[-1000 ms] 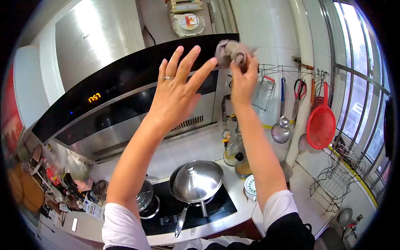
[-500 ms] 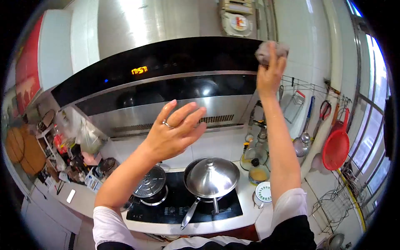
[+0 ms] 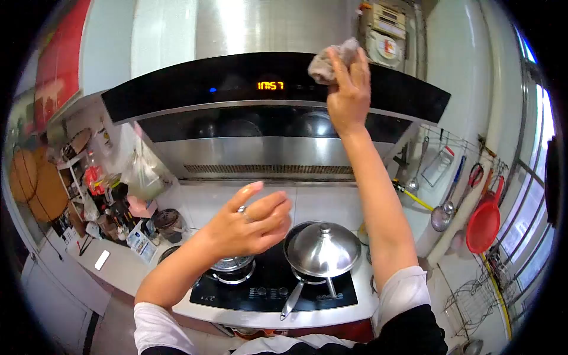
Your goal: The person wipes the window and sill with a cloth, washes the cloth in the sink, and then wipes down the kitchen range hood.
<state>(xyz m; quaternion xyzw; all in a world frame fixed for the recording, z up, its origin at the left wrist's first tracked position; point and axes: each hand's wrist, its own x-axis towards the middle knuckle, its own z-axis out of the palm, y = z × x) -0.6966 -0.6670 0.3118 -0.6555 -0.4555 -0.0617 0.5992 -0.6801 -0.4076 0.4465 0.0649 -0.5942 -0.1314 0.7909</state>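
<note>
My right hand is raised high and holds a crumpled greyish cloth against the upper part of the black front panel of the range hood. Lit digits glow on that panel to the left of the cloth. My left hand, with a ring on one finger, hangs in the air in front of the wall below the hood. Its fingers are loosely bent, the thumb stands apart, and nothing is in it. Beneath my hands, a pan with a domed steel lid sits on the right burner of the black cooktop.
A red strainer and several utensils hang on the right wall beside a pipe and a barred window. Bottles, bags and jars crowd the left counter, where a white phone-like slab lies. A meter is mounted above the hood.
My right hand has moved the cloth leftward along the hood panel, towards the digits. My left hand has dropped lower and its fingers have curled more. The view has shifted too.
</note>
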